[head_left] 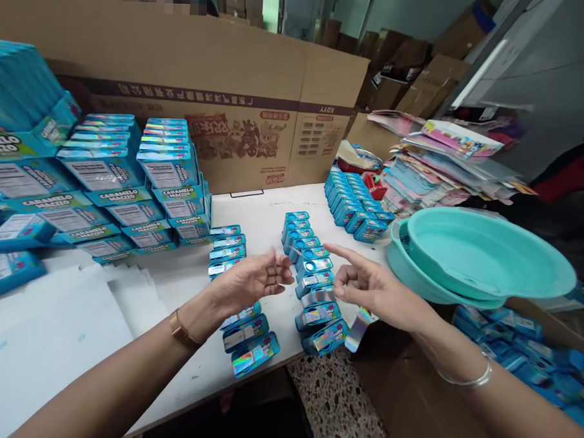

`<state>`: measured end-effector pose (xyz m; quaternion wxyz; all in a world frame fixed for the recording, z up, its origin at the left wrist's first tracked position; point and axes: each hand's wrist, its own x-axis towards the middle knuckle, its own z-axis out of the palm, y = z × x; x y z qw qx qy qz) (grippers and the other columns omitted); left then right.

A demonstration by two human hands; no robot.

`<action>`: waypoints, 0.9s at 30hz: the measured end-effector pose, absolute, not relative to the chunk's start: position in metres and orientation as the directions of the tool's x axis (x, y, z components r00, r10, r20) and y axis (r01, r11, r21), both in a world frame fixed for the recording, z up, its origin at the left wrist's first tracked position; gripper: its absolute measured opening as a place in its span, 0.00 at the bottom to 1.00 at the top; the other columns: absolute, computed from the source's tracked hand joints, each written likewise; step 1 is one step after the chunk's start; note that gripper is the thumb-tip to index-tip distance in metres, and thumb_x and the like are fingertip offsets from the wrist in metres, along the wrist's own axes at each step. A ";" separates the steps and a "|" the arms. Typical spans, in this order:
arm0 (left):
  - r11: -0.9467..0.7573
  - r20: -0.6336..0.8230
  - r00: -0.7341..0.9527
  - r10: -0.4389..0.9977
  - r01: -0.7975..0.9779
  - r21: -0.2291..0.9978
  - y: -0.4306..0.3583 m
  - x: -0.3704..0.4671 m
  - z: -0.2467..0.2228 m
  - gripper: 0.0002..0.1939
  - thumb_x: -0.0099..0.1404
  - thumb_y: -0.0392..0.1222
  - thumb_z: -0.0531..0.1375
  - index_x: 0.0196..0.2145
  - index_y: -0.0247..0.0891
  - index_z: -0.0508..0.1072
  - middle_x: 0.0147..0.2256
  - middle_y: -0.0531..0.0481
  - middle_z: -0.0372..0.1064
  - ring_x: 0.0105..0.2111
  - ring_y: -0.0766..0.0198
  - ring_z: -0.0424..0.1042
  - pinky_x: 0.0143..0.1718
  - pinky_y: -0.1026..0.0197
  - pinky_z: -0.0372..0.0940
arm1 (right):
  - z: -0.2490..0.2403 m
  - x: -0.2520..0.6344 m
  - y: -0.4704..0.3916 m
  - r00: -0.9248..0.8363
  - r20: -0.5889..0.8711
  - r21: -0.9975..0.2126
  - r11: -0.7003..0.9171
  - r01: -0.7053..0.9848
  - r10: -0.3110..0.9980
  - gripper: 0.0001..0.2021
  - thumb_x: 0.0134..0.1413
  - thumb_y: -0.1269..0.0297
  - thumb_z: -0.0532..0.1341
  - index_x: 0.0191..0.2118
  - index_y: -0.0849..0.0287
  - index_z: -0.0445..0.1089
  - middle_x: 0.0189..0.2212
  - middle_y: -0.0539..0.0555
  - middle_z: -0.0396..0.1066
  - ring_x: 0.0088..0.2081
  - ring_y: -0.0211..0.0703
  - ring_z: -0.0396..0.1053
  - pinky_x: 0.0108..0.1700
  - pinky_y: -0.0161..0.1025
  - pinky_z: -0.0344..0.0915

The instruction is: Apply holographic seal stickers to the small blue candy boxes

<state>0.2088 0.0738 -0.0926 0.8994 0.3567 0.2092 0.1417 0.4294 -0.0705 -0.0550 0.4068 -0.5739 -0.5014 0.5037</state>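
Note:
My left hand [258,277] is closed above the gap between two rows of small blue tins, its thumb and fingers pinched on a thin clear strip [293,246]. My right hand [373,290] hovers just right of the right row. Its index finger points out towards the left, apart from the thumb, and the other fingers curl loosely with nothing clearly in them. The blue tins in the right row [314,265] carry round marks or shiny silver bands on top. A shiny rainbow-silver strip [359,330] hangs beside the nearest tin, below my right hand. More tins form the left row [254,356], partly behind my left hand.
Blue display boxes [122,211] are stacked at the left, beside white paper sheets [65,319]. A big cardboard box [259,75] stands behind. More tins [353,202], turquoise basins [494,253] and a paper pile [439,167] are at the right. Loose blue packs [532,358] fill a carton below.

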 end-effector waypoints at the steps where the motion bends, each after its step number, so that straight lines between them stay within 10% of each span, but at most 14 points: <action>1: 0.716 -0.284 0.866 0.412 -0.115 0.688 0.077 0.210 -0.093 0.27 0.50 0.59 0.73 0.38 0.33 0.78 0.36 0.45 0.75 0.36 0.61 0.72 0.38 0.61 0.63 | -0.055 0.435 -0.065 0.006 -0.176 -0.970 -0.174 0.169 0.984 0.42 0.52 0.64 0.68 0.70 0.55 0.51 0.29 0.47 0.68 0.28 0.36 0.63 0.27 0.35 0.60; 15: 0.561 -0.333 0.878 0.344 0.092 0.823 0.090 0.243 -0.120 0.42 0.53 0.78 0.59 0.50 0.39 0.72 0.55 0.38 0.65 0.34 0.61 0.65 0.28 0.62 0.56 | -0.086 0.469 0.003 0.040 -0.369 -0.929 -0.370 0.014 0.929 0.42 0.41 0.69 0.71 0.65 0.62 0.58 0.24 0.46 0.70 0.25 0.35 0.64 0.23 0.32 0.54; 23: 0.381 -0.095 0.908 0.409 -0.075 0.921 0.099 0.253 -0.124 0.38 0.58 0.80 0.48 0.36 0.42 0.76 0.56 0.46 0.69 0.59 0.46 0.57 0.59 0.44 0.49 | -0.078 0.467 0.011 -0.084 -0.354 -0.923 -0.363 -0.126 0.931 0.39 0.42 0.68 0.72 0.62 0.61 0.61 0.24 0.44 0.67 0.23 0.32 0.59 0.21 0.32 0.49; 27: 0.389 -0.153 0.935 0.318 0.018 0.921 0.103 0.254 -0.131 0.42 0.60 0.80 0.43 0.33 0.41 0.77 0.47 0.44 0.75 0.56 0.45 0.62 0.62 0.41 0.46 | -0.079 0.469 0.014 -0.076 -0.348 -0.931 -0.354 -0.092 0.934 0.38 0.44 0.66 0.72 0.62 0.61 0.60 0.25 0.44 0.67 0.23 0.32 0.60 0.22 0.33 0.51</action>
